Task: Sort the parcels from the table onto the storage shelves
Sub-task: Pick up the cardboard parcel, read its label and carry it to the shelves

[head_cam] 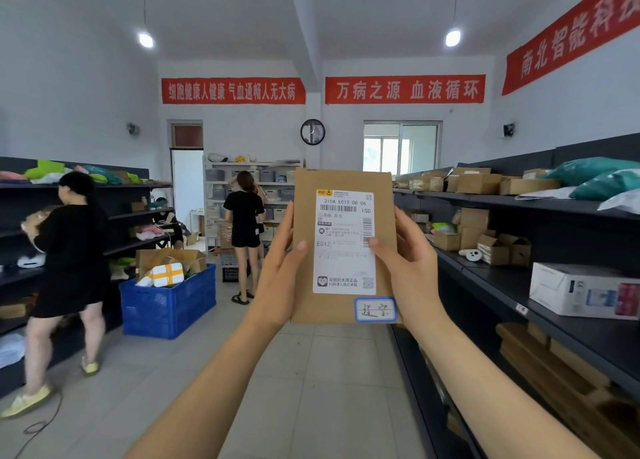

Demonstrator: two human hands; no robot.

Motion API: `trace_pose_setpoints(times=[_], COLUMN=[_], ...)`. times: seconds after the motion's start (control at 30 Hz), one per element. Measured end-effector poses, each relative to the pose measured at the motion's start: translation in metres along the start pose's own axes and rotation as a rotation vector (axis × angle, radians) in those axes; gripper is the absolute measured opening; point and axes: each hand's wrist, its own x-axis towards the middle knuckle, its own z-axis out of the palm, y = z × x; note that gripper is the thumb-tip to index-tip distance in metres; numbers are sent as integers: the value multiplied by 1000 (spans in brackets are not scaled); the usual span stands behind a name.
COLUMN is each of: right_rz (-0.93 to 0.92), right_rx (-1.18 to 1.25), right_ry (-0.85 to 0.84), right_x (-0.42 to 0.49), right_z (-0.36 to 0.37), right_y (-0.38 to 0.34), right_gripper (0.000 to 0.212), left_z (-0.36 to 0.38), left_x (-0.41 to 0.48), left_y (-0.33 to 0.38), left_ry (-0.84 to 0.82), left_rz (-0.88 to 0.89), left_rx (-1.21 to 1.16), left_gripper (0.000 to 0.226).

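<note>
I hold a flat brown cardboard parcel (343, 181) upright in front of me at chest height, its white shipping label and a small blue-edged handwritten sticker facing me. My left hand (277, 268) grips its left edge, thumb on the front. My right hand (405, 257) grips the right edge, thumb on the label. Dark storage shelves (519, 202) run along my right, carrying cardboard boxes, green mail bags and a white carton. More dark shelves (138, 214) with bags and parcels line the left wall.
A blue crate (166, 302) full of parcels stands on the tiled floor at the left. One person in black works at the left shelves, another stands by white shelving at the back. A cable lies on the floor at the bottom left.
</note>
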Motion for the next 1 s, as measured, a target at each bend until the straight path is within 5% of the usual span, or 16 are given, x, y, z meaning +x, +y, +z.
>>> trace_pose_setpoints(times=[1.0], right_rz=[3], right_rx=[45], right_ry=[-34], right_x=[115], right_z=[65], right_y=[152], right_gripper=[45], left_z=[-73], left_x=[125], left_y=[-151], left_ry=[13], left_rz=[-44], left_rx=[78], left_gripper=[54])
